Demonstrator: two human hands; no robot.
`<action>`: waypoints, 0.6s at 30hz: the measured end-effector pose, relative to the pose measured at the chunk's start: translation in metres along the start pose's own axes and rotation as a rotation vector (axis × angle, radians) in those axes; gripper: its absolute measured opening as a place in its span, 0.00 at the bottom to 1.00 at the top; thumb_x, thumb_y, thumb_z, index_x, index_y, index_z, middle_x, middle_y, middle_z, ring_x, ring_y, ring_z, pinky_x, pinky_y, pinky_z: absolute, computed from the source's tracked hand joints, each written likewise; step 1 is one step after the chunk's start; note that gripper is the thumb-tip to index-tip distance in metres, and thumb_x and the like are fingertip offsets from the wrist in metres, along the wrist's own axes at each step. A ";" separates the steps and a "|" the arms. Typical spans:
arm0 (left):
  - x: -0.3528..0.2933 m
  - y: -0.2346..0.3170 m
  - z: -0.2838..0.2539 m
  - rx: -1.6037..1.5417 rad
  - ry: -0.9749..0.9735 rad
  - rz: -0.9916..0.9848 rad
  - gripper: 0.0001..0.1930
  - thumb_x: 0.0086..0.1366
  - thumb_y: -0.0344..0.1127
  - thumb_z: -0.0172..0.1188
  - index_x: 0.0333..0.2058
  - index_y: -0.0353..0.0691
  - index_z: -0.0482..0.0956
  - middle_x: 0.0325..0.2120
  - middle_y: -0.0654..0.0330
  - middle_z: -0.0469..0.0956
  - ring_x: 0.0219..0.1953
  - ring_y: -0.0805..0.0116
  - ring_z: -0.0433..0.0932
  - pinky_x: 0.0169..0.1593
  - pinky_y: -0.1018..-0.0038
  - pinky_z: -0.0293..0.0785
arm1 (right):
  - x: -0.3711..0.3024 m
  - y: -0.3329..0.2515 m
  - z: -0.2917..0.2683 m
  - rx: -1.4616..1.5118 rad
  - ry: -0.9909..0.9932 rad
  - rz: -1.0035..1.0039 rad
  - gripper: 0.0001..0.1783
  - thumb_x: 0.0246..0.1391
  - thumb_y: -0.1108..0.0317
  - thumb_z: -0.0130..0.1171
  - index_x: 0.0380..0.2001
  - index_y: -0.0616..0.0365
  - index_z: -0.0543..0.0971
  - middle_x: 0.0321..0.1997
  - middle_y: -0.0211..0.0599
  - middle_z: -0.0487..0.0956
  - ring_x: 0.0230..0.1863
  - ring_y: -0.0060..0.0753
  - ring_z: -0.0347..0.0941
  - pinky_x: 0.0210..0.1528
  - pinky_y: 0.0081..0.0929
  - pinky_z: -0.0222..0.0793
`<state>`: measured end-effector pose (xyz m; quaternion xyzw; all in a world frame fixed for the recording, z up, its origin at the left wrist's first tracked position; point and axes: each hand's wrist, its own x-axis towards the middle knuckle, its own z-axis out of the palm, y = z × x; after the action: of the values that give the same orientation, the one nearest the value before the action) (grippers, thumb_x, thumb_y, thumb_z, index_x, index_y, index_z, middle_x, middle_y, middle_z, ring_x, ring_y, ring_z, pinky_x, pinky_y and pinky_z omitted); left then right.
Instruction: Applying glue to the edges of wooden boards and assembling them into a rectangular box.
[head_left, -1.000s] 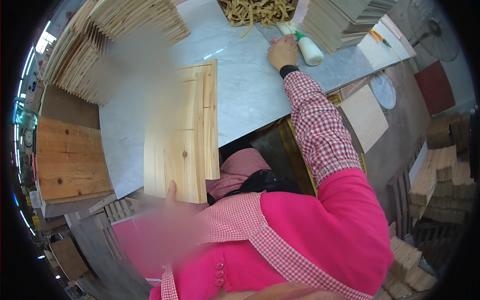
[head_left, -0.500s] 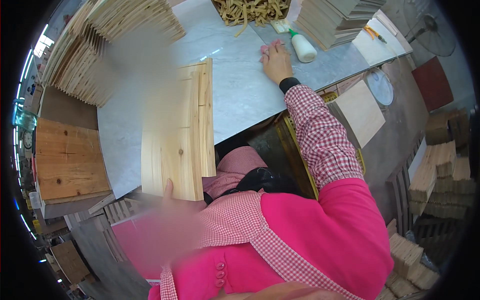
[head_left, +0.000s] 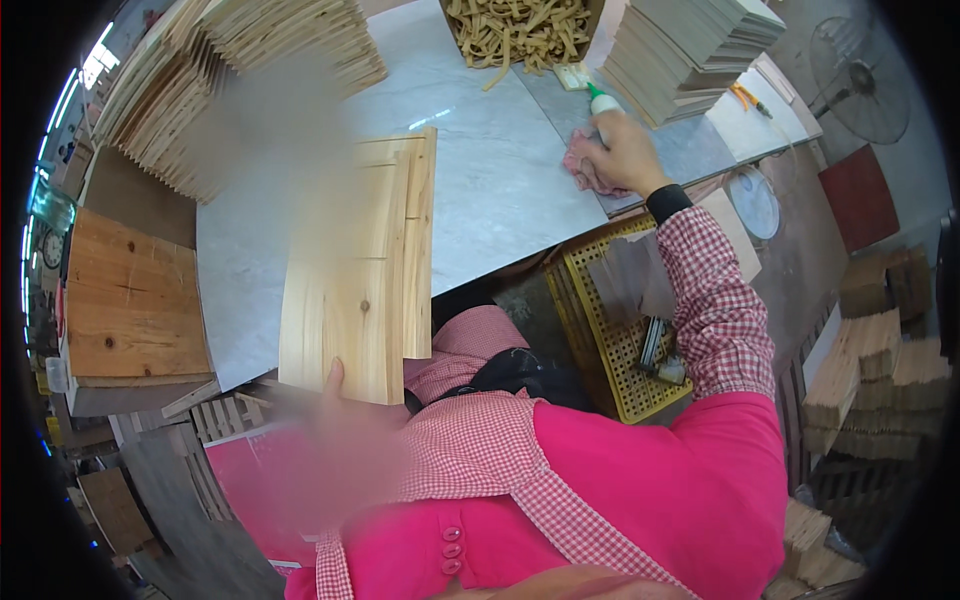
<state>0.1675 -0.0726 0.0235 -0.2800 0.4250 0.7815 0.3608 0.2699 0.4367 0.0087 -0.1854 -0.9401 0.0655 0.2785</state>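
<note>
A pale wooden panel with a knot and grooved edge strips stands tilted at the near edge of the table. My left hand grips its near end, thumb lying on its face; the other fingers are hidden by the panel and a blurred patch. On the right, my right hand is closed on a crumpled pink cloth against the tabletop. A white squeeze bottle with a green tip is right beside this hand, which covers the bottle's lower part.
The marble-patterned table carries stacked wooden boards at far left, a box of tan strips at the back and stacked panels at far right. A yellow crate stands below the near edge. A fan is farther right.
My right hand has moved right and nearer with the pink cloth, and now overlaps the bottle. The left hand and the panel stay almost the same. More of the yellow crate shows.
</note>
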 end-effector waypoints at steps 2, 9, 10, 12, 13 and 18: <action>-0.002 -0.001 -0.004 -0.052 -0.043 -0.052 0.28 0.65 0.37 0.58 0.61 0.37 0.59 0.55 0.51 0.69 0.55 0.56 0.72 0.54 0.55 0.75 | 0.002 0.004 -0.004 -0.078 0.132 0.095 0.19 0.45 0.64 0.63 0.42 0.60 0.77 0.43 0.49 0.77 0.44 0.55 0.73 0.48 0.43 0.68; -0.008 -0.002 0.009 -0.022 -0.014 -0.012 0.28 0.66 0.36 0.57 0.61 0.36 0.58 0.55 0.51 0.69 0.56 0.56 0.71 0.56 0.56 0.73 | -0.003 0.045 0.036 -0.082 0.092 0.381 0.32 0.45 0.56 0.65 0.51 0.64 0.71 0.48 0.57 0.75 0.48 0.58 0.72 0.55 0.42 0.66; -0.004 -0.004 0.003 -0.033 -0.011 -0.013 0.28 0.66 0.36 0.57 0.61 0.36 0.58 0.55 0.51 0.69 0.56 0.56 0.71 0.56 0.56 0.73 | -0.005 0.051 0.036 -0.083 0.087 0.371 0.32 0.45 0.56 0.65 0.51 0.64 0.71 0.48 0.57 0.75 0.48 0.58 0.72 0.55 0.42 0.66; 0.015 -0.007 -0.015 0.003 -0.067 0.108 0.28 0.66 0.36 0.58 0.61 0.36 0.58 0.55 0.51 0.69 0.56 0.56 0.71 0.57 0.57 0.71 | -0.003 0.063 0.035 -0.012 0.218 0.527 0.33 0.47 0.55 0.64 0.53 0.64 0.69 0.45 0.55 0.76 0.43 0.54 0.75 0.47 0.41 0.71; 0.022 -0.008 -0.021 0.024 -0.092 0.170 0.29 0.66 0.36 0.58 0.61 0.36 0.58 0.55 0.51 0.69 0.56 0.56 0.71 0.58 0.57 0.71 | -0.001 0.066 0.038 0.027 0.283 0.606 0.34 0.47 0.55 0.64 0.54 0.64 0.68 0.44 0.54 0.77 0.40 0.52 0.77 0.43 0.40 0.74; 0.030 -0.012 -0.037 -0.043 -0.073 0.224 0.29 0.66 0.35 0.57 0.61 0.35 0.57 0.56 0.51 0.68 0.57 0.56 0.70 0.60 0.59 0.69 | 0.023 0.001 0.011 0.914 0.554 0.753 0.28 0.52 0.57 0.63 0.51 0.62 0.68 0.33 0.42 0.76 0.23 0.33 0.75 0.18 0.24 0.67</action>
<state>0.1642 -0.0900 -0.0225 -0.2100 0.4234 0.8355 0.2803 0.2465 0.4459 0.0108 -0.3749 -0.5816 0.5016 0.5193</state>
